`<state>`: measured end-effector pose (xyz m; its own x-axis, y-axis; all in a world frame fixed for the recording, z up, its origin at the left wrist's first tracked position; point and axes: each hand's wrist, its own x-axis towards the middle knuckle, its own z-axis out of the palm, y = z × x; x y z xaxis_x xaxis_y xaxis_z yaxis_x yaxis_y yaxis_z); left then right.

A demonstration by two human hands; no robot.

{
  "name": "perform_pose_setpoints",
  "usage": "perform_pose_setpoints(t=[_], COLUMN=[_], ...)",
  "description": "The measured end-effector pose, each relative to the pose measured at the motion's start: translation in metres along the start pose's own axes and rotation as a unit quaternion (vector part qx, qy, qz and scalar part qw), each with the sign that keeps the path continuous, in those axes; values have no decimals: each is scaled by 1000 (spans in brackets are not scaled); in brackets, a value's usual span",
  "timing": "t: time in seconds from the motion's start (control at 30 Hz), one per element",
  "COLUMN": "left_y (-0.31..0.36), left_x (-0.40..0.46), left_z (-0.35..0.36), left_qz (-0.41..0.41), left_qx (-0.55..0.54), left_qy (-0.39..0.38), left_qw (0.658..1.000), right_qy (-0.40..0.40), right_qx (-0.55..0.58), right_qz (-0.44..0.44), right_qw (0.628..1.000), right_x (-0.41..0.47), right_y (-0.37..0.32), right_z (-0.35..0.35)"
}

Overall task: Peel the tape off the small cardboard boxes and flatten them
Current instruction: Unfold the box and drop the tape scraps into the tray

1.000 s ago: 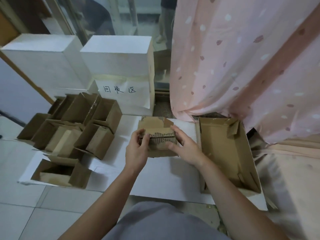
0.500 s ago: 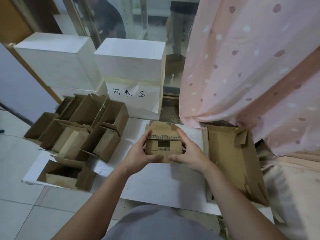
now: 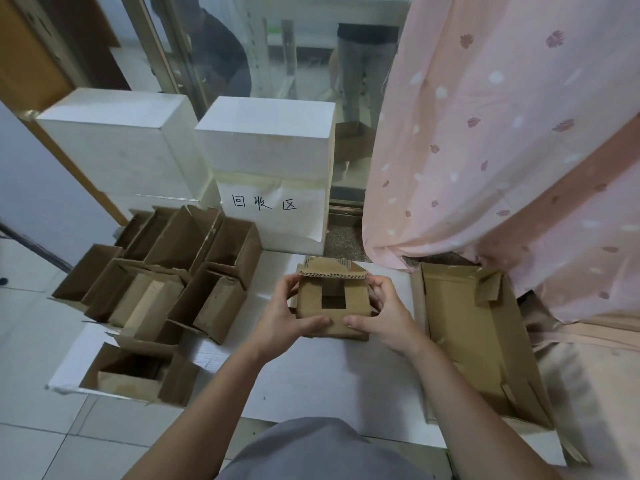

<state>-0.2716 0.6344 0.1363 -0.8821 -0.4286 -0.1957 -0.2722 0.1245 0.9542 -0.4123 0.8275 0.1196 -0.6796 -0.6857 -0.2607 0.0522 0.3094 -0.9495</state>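
A small brown cardboard box (image 3: pixel 349 299) is held above the white sheet (image 3: pixel 329 375) in the middle of the head view. Its near flaps leave a square gap, and the far flap stands up with its corrugated edge showing. My left hand (image 3: pixel 282 317) grips the box's left side, thumb on the near face. My right hand (image 3: pixel 384 315) grips its right side in the same way. No tape shows on the box from here.
Several open small cardboard boxes (image 3: pixel 166 271) crowd the floor at left. A larger flat open carton (image 3: pixel 485 341) lies at right. Two white blocks (image 3: pixel 266 140) stand behind, one with a handwritten label. A pink curtain (image 3: pixel 502 133) hangs at right. People stand behind the glass.
The box has turned in my hands so its open flapped face with the square gap points up at me. My thumbs have moved onto the near face. The camera has tilted up.
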Motion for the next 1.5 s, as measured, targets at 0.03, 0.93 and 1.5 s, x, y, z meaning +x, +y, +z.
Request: perform_pose_setpoints(t=[0.03,0.93,1.5], left_y=[1,-5,-14], left_x=[1,5,3], left_z=[0,20,-3], left_qz=[7,33,90], left_qx=[4,193,82], left_qy=[-3,138,34], left_qw=[1000,971,992], right_qy=[-1,125,145], right_qx=[3,-130,117], right_qz=[-1,-40,40], right_qw=[1000,983,982], right_x=[-1,-11,-6], right_y=[-1,-18,-31], right_z=[0,32,20])
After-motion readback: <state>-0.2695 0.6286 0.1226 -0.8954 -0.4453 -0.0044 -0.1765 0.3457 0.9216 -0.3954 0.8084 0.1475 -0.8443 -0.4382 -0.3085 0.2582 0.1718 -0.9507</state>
